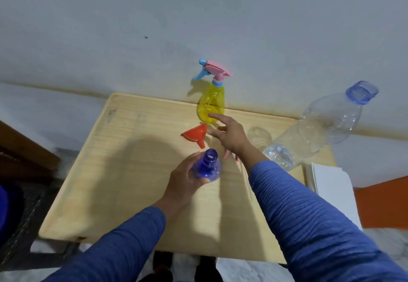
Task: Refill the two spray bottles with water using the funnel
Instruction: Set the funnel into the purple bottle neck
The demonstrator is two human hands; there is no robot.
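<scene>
My left hand grips a blue spray bottle that stands upright on the wooden table; its neck is uncapped. An orange funnel lies on its side just beyond it. My right hand hovers right of the funnel with fingers spread, empty, its fingertips close to the funnel rim. A yellow spray bottle with a pink and blue trigger head stands at the table's far edge. A pink part, partly hidden, lies under my right wrist.
A large clear plastic water bottle, open at the top, stands at the right of the table. White sheets lie at the right edge. A grey wall rises behind the table. Dark furniture stands at the left.
</scene>
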